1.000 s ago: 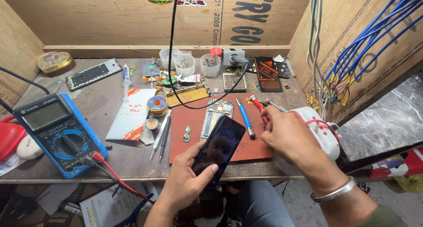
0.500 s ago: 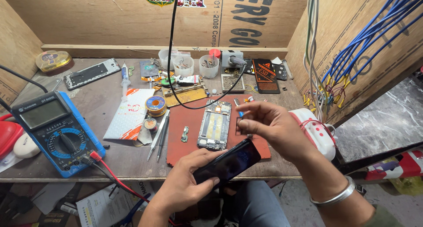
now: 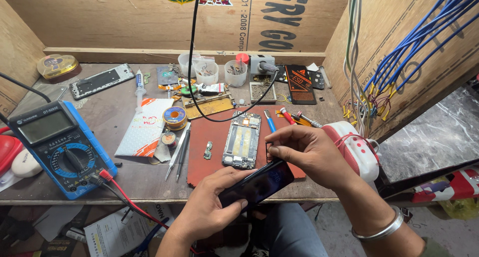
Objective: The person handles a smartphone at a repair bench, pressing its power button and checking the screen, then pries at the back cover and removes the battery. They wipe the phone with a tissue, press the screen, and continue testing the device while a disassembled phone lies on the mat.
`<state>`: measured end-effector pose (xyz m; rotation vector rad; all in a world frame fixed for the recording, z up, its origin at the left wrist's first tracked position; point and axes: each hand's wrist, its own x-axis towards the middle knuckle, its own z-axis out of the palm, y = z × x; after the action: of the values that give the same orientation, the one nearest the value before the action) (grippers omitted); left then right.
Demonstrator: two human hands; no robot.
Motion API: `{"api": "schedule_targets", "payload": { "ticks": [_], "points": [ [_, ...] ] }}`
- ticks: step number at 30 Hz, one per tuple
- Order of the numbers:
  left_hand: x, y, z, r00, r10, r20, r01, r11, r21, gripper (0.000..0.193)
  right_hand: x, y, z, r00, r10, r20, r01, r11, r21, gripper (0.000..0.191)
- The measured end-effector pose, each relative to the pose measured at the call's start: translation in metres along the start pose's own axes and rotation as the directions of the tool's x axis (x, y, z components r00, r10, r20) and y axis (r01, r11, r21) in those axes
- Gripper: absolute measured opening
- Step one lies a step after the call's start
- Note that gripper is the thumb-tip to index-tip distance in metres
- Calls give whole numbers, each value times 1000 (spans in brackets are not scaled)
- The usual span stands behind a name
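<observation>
glossy black phone point(image 3: 257, 185) in both hands

A single head camera is looking steeply down and forward from above the near edge of the table point(image 3: 139, 184), facing the plywood back wall point(image 3: 149, 22). It is sitting close, taking in the table from its left edge to its right edge, with the left hand point(image 3: 209, 212) and right hand point(image 3: 304, 150) showing low in the frame. No second view is sharing the scene.
</observation>
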<state>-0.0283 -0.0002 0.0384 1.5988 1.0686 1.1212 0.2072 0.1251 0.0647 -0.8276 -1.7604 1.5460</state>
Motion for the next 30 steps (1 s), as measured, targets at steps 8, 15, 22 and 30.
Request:
{"api": "schedule_targets", "payload": {
  "ticks": [8, 15, 22, 30],
  "points": [
    [0, 0, 0, 1000, -12, 5, 12, 999, 32, 56, 2, -1, 1, 1000, 3, 27, -3, 1000, 9, 28],
    [1, -5, -2, 999, -45, 22, 45, 999, 2, 55, -2, -16, 0, 977, -156, 149, 198, 923, -331, 19],
    [-1, -18, -4, 998, -52, 27, 56, 989, -137, 53, 1, -40, 1, 911, -235, 338, 395, 729, -559, 34],
    [-2, -25, -9, 994, -97, 50, 106, 967, -233, 54, -2, -45, 1, 925, 42, 378, 200, 792, -577, 48]
  ]
}}
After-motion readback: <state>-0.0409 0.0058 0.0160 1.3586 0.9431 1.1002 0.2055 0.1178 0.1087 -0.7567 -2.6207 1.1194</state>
